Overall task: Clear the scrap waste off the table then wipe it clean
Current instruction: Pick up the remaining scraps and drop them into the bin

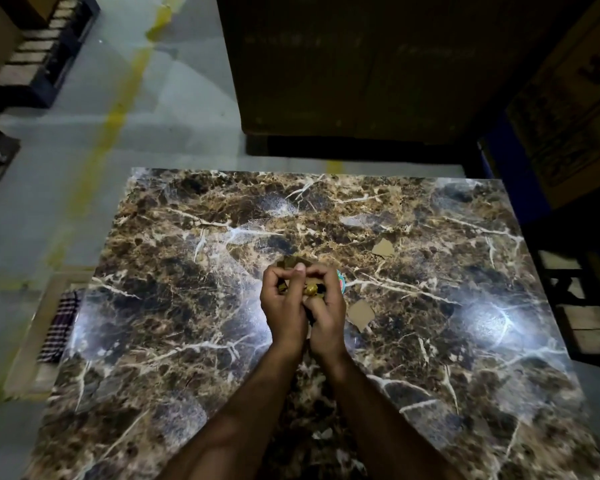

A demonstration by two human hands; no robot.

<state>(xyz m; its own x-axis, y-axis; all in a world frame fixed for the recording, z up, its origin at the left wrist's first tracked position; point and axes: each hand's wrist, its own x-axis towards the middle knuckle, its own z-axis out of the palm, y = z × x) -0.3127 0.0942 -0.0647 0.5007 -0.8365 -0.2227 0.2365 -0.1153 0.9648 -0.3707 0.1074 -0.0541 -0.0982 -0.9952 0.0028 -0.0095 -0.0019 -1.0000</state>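
**Both hands gathering scraps at the middle of the table**

The person is standing at the near edge of the marble-patterned table (430,341), with both forearms reaching out over it. The left hand (282,306) and the right hand (328,311) are meeting side by side at the centre of the tabletop, fingers curled inward and cupping a small bundle of scraps (310,289) between them. In the bundle a gold-coloured crumpled bit is showing, along with brown cardboard pieces poking out past the fingertips on the far side. Something round with red and teal colouring (341,280) is peeking out just behind the right hand; what it is, I cannot tell.

Two loose cardboard pieces are still lying on the table: one cardboard scrap (361,313) is sitting just beside the right hand, on its right, and another torn piece (383,248) is lying farther off, toward the far right of the hands.

A checked cloth (61,323) is hanging just off the table's left edge, low down by the floor. Large dark boxes (361,64) are standing beyond the far side of the table.
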